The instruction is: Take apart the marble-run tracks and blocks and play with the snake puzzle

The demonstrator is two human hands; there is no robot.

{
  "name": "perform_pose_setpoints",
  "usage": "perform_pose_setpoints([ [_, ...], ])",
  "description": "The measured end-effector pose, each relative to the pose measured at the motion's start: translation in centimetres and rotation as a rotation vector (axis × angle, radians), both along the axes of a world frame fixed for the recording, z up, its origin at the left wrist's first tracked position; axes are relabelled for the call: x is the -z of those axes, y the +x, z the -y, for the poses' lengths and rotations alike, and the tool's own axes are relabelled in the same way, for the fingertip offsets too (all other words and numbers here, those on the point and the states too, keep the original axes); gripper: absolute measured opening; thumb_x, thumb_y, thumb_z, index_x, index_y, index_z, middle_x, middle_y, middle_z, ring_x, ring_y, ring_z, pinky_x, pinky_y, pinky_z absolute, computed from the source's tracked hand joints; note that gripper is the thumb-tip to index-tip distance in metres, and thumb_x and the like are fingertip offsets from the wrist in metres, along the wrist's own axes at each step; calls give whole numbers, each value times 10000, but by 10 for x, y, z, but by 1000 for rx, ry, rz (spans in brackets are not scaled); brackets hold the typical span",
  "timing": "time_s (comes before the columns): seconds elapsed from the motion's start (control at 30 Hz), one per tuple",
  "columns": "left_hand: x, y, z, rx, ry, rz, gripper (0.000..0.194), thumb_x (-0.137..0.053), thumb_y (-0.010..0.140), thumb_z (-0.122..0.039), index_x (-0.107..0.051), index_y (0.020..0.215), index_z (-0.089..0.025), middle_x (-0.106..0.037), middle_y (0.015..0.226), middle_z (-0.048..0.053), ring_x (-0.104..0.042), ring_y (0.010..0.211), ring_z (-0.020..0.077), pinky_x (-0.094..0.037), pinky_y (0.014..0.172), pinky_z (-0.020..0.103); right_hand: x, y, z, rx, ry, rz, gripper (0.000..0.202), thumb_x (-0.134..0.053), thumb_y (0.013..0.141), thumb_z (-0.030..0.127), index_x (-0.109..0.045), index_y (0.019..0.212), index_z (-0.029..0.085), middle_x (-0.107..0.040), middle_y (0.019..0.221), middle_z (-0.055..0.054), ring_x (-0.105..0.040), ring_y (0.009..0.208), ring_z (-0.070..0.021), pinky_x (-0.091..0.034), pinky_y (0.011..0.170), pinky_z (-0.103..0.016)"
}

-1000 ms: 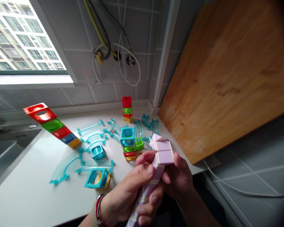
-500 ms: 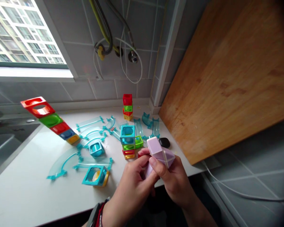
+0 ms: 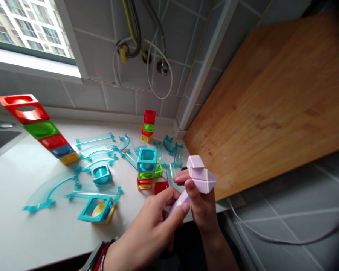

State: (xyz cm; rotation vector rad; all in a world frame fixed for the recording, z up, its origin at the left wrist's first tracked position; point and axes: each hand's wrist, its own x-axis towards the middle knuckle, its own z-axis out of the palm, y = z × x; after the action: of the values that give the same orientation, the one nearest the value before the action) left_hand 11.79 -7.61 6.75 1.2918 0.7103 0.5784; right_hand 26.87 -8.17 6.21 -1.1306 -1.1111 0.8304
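A pale purple folding puzzle (image 3: 199, 175) made of wedge-shaped segments is held in front of me, past the counter's front edge. My left hand (image 3: 155, 222) pinches its lower end between thumb and fingers. Around its middle, below the angular upper part, my right hand (image 3: 202, 210) is closed, the thumb pressed on a segment. Just beyond my left hand stands a block tower (image 3: 147, 162), turquoise on top, with a red block (image 3: 161, 187) beside it.
Turquoise track pieces (image 3: 96, 192) spread over the white counter (image 3: 56, 241). A tall leaning block tower (image 3: 42, 130) rises at left, a smaller one (image 3: 149, 126) at the back. A wooden board (image 3: 271, 113) leans at right.
The purple puzzle's upper part has turned and shifted a little right, and its shape shows differently. My right hand is more upright. The view has shifted, moving the counter items left.
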Motion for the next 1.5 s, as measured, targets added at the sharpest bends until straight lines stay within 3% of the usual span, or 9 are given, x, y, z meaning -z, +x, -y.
perform_pose_setpoints([
  [0.2, 15, 10, -3, 154, -435, 282, 427, -539, 988, -617, -524, 1076, -200, -644, 655, -26, -506, 305, 93, -354, 285, 145, -2, 5, -3, -89, -122, 89, 348, -686, 952, 507, -735, 807, 195, -695, 716, -40, -622, 650, -188, -500, 649, -313],
  [0.33, 31, 16, -8, 240, -611, 387, 560, -465, 997, -580, -627, 742, -109, -572, 471, 25, -501, 281, 106, -420, 293, 166, -6, 9, -1, -225, -139, 134, 248, -768, 898, 442, -729, 885, 197, -694, 820, -39, -622, 720, -184, -470, 638, -286],
  [0.53, 29, 11, -6, 471, -930, 453, 660, -384, 1006, -607, -677, 683, -112, -558, 425, 32, -477, 267, 120, -437, 295, 198, 2, 7, -2, -440, -125, -183, 366, -832, 754, 555, -652, 820, 243, -662, 793, -34, -595, 746, -215, -500, 702, -349],
  [0.67, 24, 11, 0, 330, -926, 586, 504, -502, 987, -569, -696, 840, -128, -672, 580, 42, -516, 304, 113, -326, 291, 177, 9, -1, -7, -512, -60, -312, 415, -825, 724, 582, -593, 712, 239, -627, 764, -40, -566, 722, -215, -490, 703, -356],
  [0.9, 25, 10, -8, 516, -576, 387, 858, -259, 960, -783, -704, 688, -101, -635, 554, 101, -518, 375, 135, -375, 388, 226, -3, 6, -12, -283, -37, -604, 456, -705, 863, 617, -477, 683, 266, -475, 645, 18, -521, 672, -205, -536, 708, -370],
  [1.07, 25, 5, -3, 83, -100, 114, 417, -667, 942, -563, -741, 998, -157, -743, 791, 73, -666, 698, 172, -532, 660, 245, 2, 8, -12, -274, -32, -654, 410, -602, 938, 665, -694, 831, 280, -674, 808, -14, -639, 765, -203, -579, 782, -381],
  [1.17, 23, 5, -1, -85, 184, 15, 425, -778, 890, -463, -719, 1228, -212, -773, 1081, 100, -702, 892, 218, -580, 745, 282, 5, 1, -8, -308, -38, -542, 461, -615, 912, 708, -775, 1013, 288, -779, 1039, -64, -727, 933, -255, -588, 899, -440],
  [1.37, 18, 1, -10, -295, 655, 140, 273, -784, 912, -249, -754, 1183, -244, -772, 1165, 70, -711, 1116, 238, -552, 1002, 322, 0, -12, 0, -466, 38, -342, 565, -565, 944, 722, -757, 1180, 246, -722, 1317, -135, -640, 1281, -338, -449, 1156, -532],
  [1.5, 19, -8, -16, -302, 919, 206, 370, -758, 915, -136, -712, 1275, -202, -750, 1216, 89, -724, 1113, 217, -582, 960, 281, 10, -6, -4, -343, 83, -219, 546, -683, 881, 694, -688, 1210, 258, -705, 1270, -113, -682, 1165, -324, -545, 1040, -487],
])
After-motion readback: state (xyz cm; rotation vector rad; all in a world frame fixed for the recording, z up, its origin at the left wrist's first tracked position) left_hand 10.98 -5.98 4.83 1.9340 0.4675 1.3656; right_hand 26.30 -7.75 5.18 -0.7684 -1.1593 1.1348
